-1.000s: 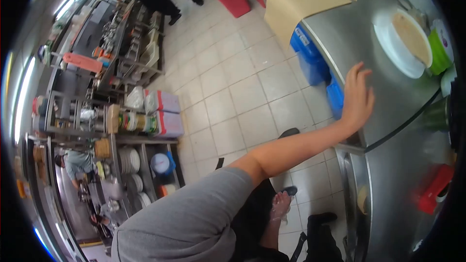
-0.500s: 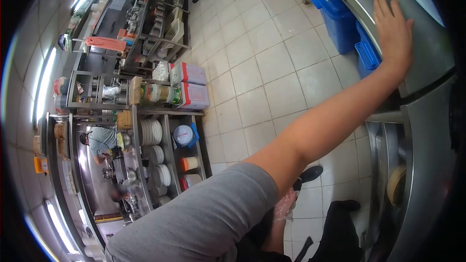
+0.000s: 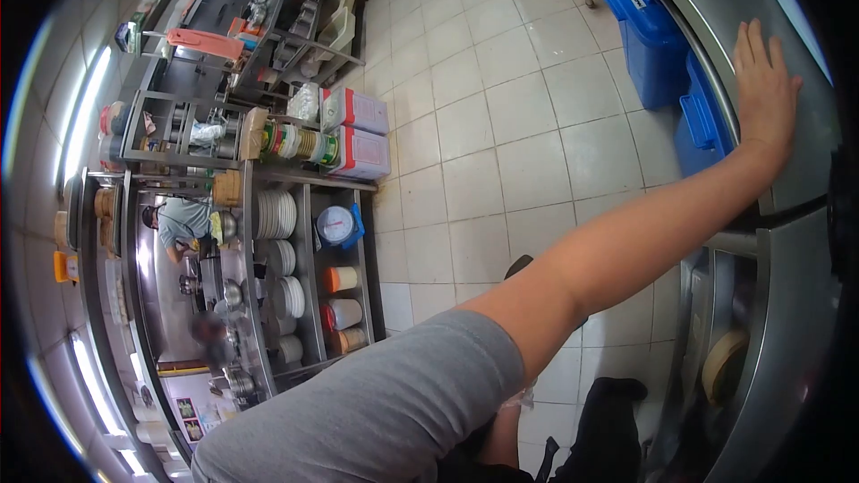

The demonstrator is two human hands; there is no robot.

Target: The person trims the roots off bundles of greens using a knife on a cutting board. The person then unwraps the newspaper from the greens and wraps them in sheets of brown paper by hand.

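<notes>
My left hand (image 3: pixel 765 85) has its fingers spread over the steel counter (image 3: pixel 819 170) at the right; whether the palm presses on the metal is unclear. Nothing shows in it. A white curved rim (image 3: pixel 795 13) lies just beyond the fingertips. Blue lidded bins (image 3: pixel 649 40) stand below the counter, left of this hand. Behind my grey sleeve, my right hand (image 3: pixel 517 396) is mostly hidden. Only a bit of clear plastic and the forearm show, and its fingers cannot be made out.
Metal shelves (image 3: pixel 309 183) at the left hold stacked plates (image 3: pixel 276 213), tubs and a blue scale (image 3: pixel 338 225). Tins (image 3: pixel 362 152) sit beside them. A person (image 3: pixel 183 219) is seen through the shelving. A round tan item (image 3: pixel 723 367) lies under the counter. Tiled floor (image 3: pixel 528 116) lies between.
The view has swung, so the white dish has mostly left it. My left hand appears farther right over the counter, and my right hand has slipped behind my sleeve.
</notes>
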